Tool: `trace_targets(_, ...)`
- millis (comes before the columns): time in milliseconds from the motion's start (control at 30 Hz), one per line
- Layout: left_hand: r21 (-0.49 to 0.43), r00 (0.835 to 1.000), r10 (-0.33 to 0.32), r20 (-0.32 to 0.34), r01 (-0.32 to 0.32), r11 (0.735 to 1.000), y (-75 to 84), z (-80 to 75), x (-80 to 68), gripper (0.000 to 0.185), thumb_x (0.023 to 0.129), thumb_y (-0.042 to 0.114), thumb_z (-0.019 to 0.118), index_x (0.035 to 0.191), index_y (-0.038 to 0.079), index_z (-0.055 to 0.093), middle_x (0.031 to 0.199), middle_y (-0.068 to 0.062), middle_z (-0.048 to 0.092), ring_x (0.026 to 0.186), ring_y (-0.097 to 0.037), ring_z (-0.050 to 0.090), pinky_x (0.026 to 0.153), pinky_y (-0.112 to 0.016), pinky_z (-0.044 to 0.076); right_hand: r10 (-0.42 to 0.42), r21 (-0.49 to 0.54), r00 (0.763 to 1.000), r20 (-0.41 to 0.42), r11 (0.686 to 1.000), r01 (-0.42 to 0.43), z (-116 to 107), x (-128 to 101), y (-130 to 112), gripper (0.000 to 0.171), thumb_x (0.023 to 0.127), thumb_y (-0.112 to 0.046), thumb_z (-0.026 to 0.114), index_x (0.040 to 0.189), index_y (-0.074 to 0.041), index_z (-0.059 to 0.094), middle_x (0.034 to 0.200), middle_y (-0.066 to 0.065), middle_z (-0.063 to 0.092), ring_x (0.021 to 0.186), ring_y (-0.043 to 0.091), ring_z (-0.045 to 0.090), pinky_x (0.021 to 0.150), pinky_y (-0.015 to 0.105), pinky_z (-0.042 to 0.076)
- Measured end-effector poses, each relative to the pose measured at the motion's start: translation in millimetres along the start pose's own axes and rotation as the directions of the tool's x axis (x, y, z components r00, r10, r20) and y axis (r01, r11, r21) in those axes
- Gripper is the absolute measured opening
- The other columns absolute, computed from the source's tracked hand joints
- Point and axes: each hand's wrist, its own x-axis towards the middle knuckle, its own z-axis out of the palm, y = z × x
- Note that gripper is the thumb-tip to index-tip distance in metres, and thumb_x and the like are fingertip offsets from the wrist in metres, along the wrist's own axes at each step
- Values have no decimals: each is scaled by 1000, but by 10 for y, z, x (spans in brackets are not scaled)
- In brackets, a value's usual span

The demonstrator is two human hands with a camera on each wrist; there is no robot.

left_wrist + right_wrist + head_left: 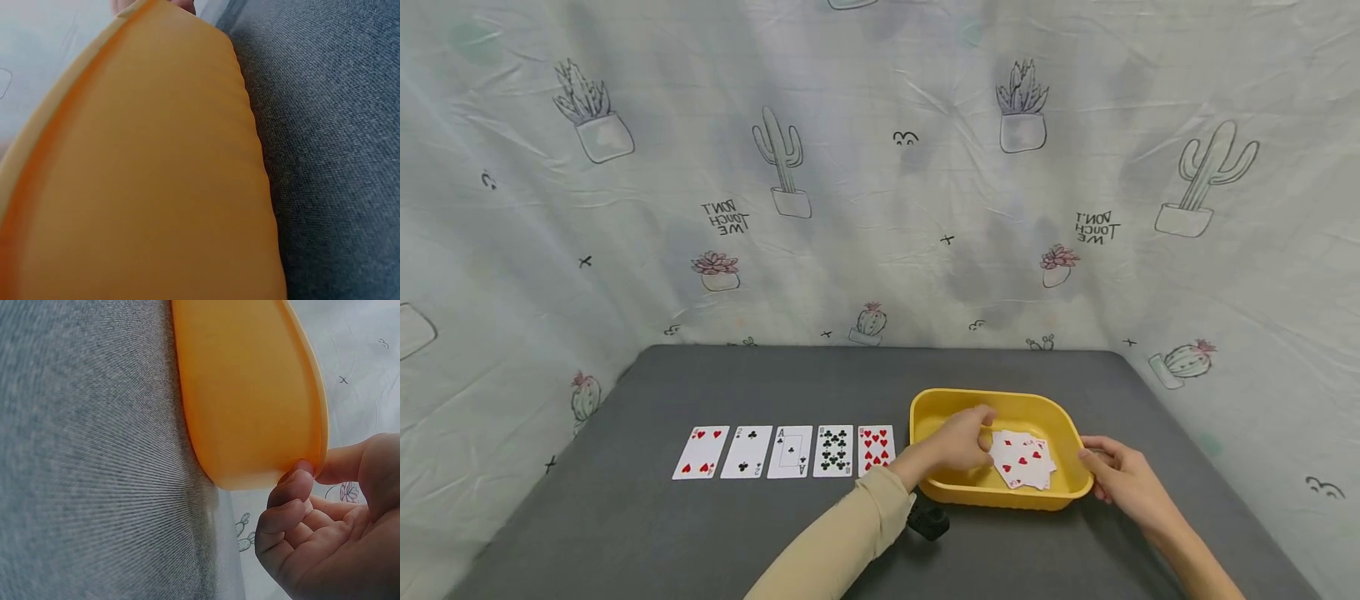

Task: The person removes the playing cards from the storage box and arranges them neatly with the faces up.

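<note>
A yellow plastic tray (985, 396) stands on the grey table at the right. Inside it lies a loose pile of playing cards (1026, 460), face up with red hearts showing. My left hand (958, 442), in a beige sleeve, reaches over the near-left rim into the tray, and its curled fingers pinch the left edge of the pile. My right hand (1123, 475) grips the right rim. In the right wrist view the right hand (325, 537) has thumb and fingertips closed on the tray's edge (250, 394). The left wrist view shows only the tray's outer wall (144, 175).
Several playing cards (790, 451) lie face up in a row on the grey table (700, 533), left of the tray. A cactus-print sheet (880, 208) hangs behind and at both sides. A small black device (928, 521) sits under my left wrist.
</note>
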Motion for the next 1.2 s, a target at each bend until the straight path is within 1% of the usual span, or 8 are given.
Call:
trace_targets(167,-87,1000,-12,17,14,996,-32,18,-15,67,79,-4,79,139,2,49,131,-7,56,71,-6,59,64,-20,50,0,-7,1000,-3,1000,0,9,-8,-12,47,103,-24,56,136,9,46,77,11,59,58,19,52,52,29,46)
trace_targets(300,-118,999,20,42,-15,993,-23,19,0,68,77,-2,82,137,4,51,131,-3,56,73,-5,62,65,-20,51,1,-9,1000,-2,1000,-1,11,-3,-12,47,103,-24,55,136,9,46,77,11,59,58,19,52,52,28,46)
trace_targets(567,132,991,85,107,-98,986,-49,64,179,87,70,4,89,146,12,46,84,3,59,67,-5,53,69,-15,45,5,0,1000,-6,1000,-5,16,-9,-5,47,103,-24,55,135,9,47,76,11,59,57,19,52,52,29,46)
trace_targets(733,136,982,48,183,-74,988,-46,112,266,94,69,4,90,150,17,42,77,5,61,66,-5,56,69,-15,46,1,-4,1000,-15,1000,-1,23,-18,-22,46,102,-23,56,134,9,48,76,10,59,58,18,52,52,28,46)
trace_targets(867,152,979,42,200,-74,986,-32,122,284,92,70,11,91,149,17,43,104,8,64,70,-4,58,72,-15,47,-1,-10,1000,-16,1000,1,29,-24,-57,44,102,-22,56,134,9,48,75,10,58,57,18,52,51,28,45)
trace_targets(1000,235,978,91,188,-135,962,-24,141,300,89,70,24,92,146,13,47,136,9,52,96,-1,55,91,-14,40,-2,-7,1000,-15,1000,2,28,-28,-71,44,102,-21,55,134,9,48,75,10,58,57,18,52,52,28,45)
trace_targets(1100,278,975,130,178,-177,944,-19,176,303,86,70,28,92,143,10,50,138,7,52,111,-1,49,98,-14,34,4,-8,1000,-14,1000,-4,28,-26,-57,45,103,-22,55,134,9,48,76,10,59,58,18,52,52,28,46)
trace_targets(1200,302,975,151,162,-195,933,-19,211,303,83,69,31,92,139,10,53,134,7,54,112,-2,49,98,-15,34,10,-5,1000,-14,1000,-10,29,-28,-37,46,103,-23,55,134,9,47,75,10,58,58,18,52,52,28,46)
